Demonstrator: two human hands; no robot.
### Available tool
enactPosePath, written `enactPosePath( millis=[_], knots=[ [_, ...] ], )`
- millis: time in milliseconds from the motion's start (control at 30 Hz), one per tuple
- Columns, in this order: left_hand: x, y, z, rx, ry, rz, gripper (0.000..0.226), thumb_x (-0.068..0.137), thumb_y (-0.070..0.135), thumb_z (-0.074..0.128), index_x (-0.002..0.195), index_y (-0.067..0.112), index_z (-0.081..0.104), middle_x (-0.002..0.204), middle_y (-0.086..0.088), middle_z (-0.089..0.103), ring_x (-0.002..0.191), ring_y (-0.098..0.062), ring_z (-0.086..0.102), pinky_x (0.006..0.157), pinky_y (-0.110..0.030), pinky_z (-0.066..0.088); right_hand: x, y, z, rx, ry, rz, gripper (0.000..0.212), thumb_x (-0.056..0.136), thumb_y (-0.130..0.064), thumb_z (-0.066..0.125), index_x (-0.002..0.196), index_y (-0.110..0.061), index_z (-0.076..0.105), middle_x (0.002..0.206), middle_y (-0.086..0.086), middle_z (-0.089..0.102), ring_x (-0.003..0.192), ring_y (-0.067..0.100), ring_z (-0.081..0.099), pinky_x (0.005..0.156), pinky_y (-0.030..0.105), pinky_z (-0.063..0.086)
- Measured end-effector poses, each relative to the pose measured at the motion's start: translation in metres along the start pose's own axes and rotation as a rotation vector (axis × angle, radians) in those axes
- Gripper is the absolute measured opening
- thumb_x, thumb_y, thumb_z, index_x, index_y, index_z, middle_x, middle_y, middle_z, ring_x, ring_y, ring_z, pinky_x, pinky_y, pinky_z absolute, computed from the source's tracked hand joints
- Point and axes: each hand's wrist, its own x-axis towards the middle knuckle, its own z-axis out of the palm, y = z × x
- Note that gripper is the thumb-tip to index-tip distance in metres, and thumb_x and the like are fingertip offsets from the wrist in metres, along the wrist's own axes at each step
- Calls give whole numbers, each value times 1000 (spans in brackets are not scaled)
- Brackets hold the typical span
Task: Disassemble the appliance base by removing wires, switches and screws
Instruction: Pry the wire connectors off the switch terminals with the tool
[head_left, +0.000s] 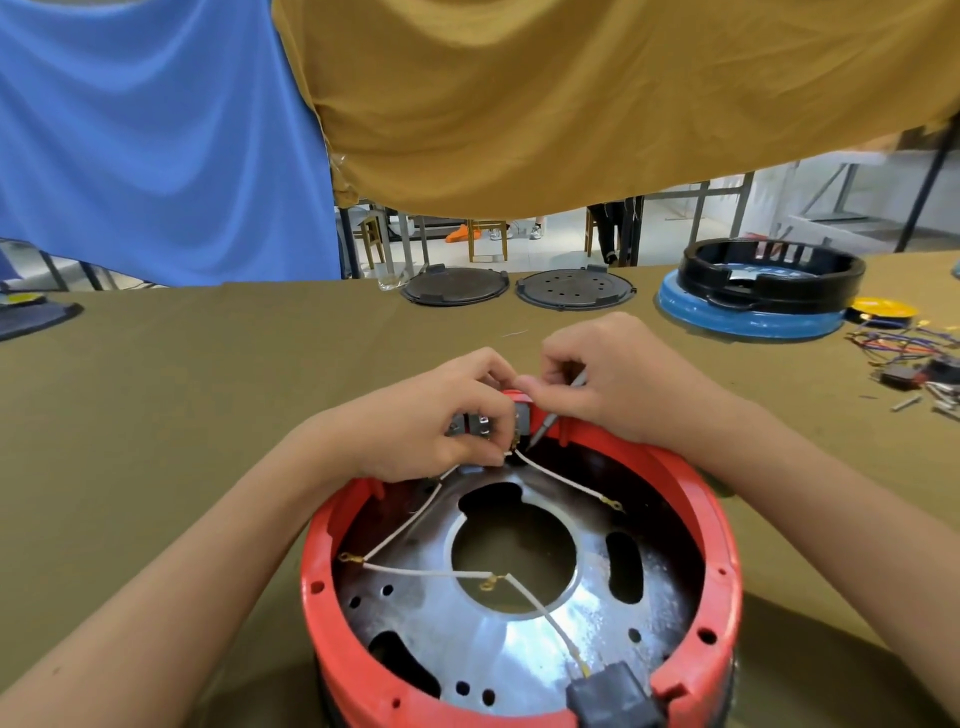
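A round red appliance base (722, 561) lies open on the table in front of me, with a shiny metal plate (519, 649) inside. White wires (410, 525) with ring terminals run across the plate. A black power socket (613, 696) sits at the near rim. At the far rim my left hand (431, 421) pinches a small metal switch part (480, 423) and a wire end. My right hand (613, 379) grips a thin grey screwdriver (545, 421) whose tip points down at the switch area.
Two dark round lids (457, 286) (574, 288) lie at the table's far edge. A black ring on a blue base (753, 306) stands far right, beside a yellow disc (883, 309). Loose coloured wires, parts and screws (914, 364) are piled at the right edge. Blue and mustard cloths hang behind.
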Motion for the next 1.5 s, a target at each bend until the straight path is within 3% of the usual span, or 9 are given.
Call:
enactPosePath(
  millis=[367,667,867,933,1067,1167,1267,1400,1500],
  knots=[
    [1,-1,-2,2,-52,3,15,91,17,71,82,26,64,127,14,39,118,-1,43,105,-24,35,1,1,1,19,-15,-9,39,92,-32,66,60,-13,53,56,-3,53,55,12,47,58,25,36],
    [-4,-7,3,-102,208,68,1,85,28,78,85,28,78,125,17,56,121,-1,55,106,-34,43,-10,-9,-15,-160,114,-18,49,89,-62,46,62,-22,50,52,-10,50,48,9,47,50,25,34],
    [-9,2,-6,-93,274,86,46,85,46,74,126,35,57,122,20,59,117,8,52,98,-13,40,-16,-30,-23,128,107,121,34,93,-56,48,76,-26,51,60,-7,53,58,9,50,56,24,41],
    [-9,12,-10,20,276,134,27,92,39,68,116,25,66,101,18,67,98,12,57,86,-7,40,-16,-42,-18,208,88,140,28,97,-46,50,78,-26,49,62,-8,51,59,6,46,57,20,38],
    [-25,9,-13,78,328,11,24,105,29,46,86,22,60,76,5,65,74,-11,57,74,-31,44,-21,-53,-21,484,95,361,27,100,-44,48,91,-20,56,72,-5,60,59,3,51,62,26,47],
    [-40,-8,-7,-88,466,-184,31,106,33,39,78,19,44,74,-3,58,70,-19,53,71,-42,43,-33,-61,-26,170,-135,387,26,98,-44,54,89,-21,63,81,-5,66,74,10,60,70,32,51],
    [-37,-16,1,-151,390,-319,31,99,43,54,82,19,42,81,3,57,66,-11,50,64,-29,42,-32,-77,-16,-151,-367,368,33,97,-46,56,86,-15,61,85,0,66,77,18,59,64,30,42],
    [-21,-16,4,-232,301,-374,35,91,49,65,93,19,48,102,-2,69,81,-16,65,72,-32,53,-18,-84,4,-241,-373,371,37,98,-35,59,69,-18,42,71,-1,52,69,22,49,62,29,37],
    [-15,-16,8,-190,309,-355,31,94,46,61,90,20,45,87,0,63,69,-13,54,64,-28,45,-16,-80,13,-212,-337,438,43,98,-25,59,62,-21,36,62,-5,40,58,17,43,50,27,27]
  ],
)
